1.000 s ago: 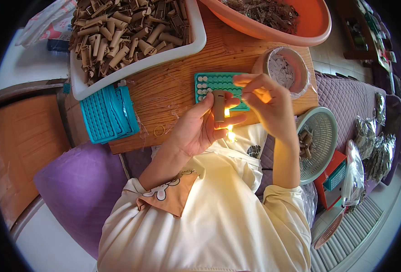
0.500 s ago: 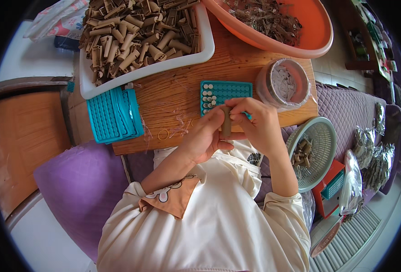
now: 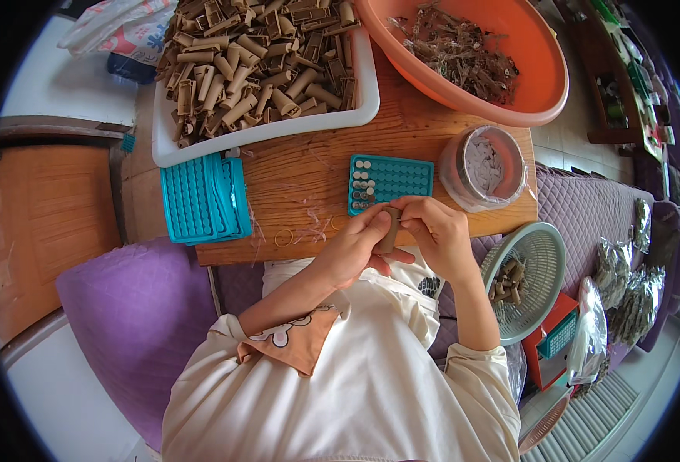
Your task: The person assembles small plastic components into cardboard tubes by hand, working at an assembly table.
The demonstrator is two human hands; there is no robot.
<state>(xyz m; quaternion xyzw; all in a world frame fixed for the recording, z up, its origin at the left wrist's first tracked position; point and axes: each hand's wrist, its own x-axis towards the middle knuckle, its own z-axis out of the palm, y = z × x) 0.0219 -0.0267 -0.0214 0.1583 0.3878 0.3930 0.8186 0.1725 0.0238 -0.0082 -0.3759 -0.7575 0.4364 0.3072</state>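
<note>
My left hand is closed around a tan plastic tube-shaped piece, held upright in front of my body at the table's near edge. My right hand pinches thumb and fingers together against the upper end of that piece. Anything small between those fingertips is hidden. Just beyond both hands lies a teal pocketed tray, with several small round white and silver discs in its left pockets. To its right stands a clear round tub holding whitish scraps.
A white bin heaped with tan pieces and an orange basin of thin metal-looking bits occupy the table's far side. Stacked teal trays overhang the left edge. Right of me, a grey-green basket holds similar tan pieces.
The view has shifted, so the table and its contents sit slightly lower and further right. Both hands stay together at the tan piece, which now leans a little more; the right fingers remain at its top.
</note>
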